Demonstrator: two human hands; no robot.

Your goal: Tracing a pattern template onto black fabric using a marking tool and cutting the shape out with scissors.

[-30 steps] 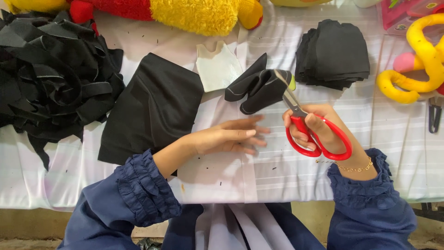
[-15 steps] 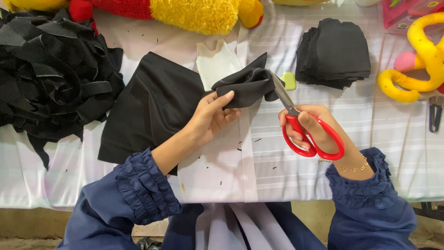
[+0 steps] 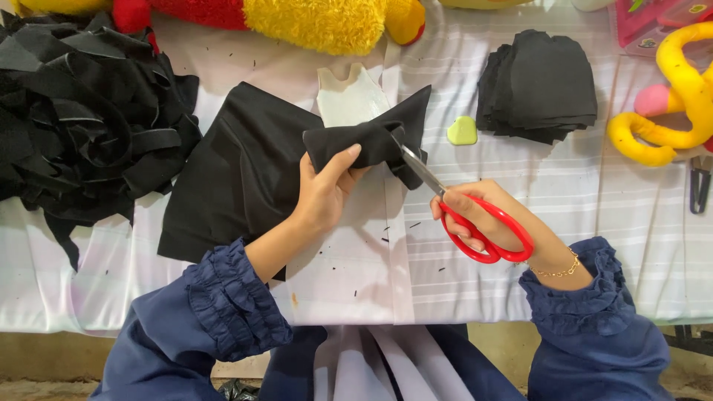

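The left hand (image 3: 323, 194) pinches a limp, light black cloth (image 3: 371, 141) near the cut; the right hand (image 3: 483, 219) grips red scissors (image 3: 475, 223), blades at its edge.

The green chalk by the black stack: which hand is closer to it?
Right. The right hand, holding red scissors, sits just below the chalk; the left hand is farther left, gripping black cloth.

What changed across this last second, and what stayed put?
The left hand rose off the table and took hold of the folded black fabric piece; before, that piece hung from the scissor blades alone. The right hand kept the red-handled scissors, blades at the fabric. The black scrap heap, stacked black cut pieces and flat black cloth stayed put.
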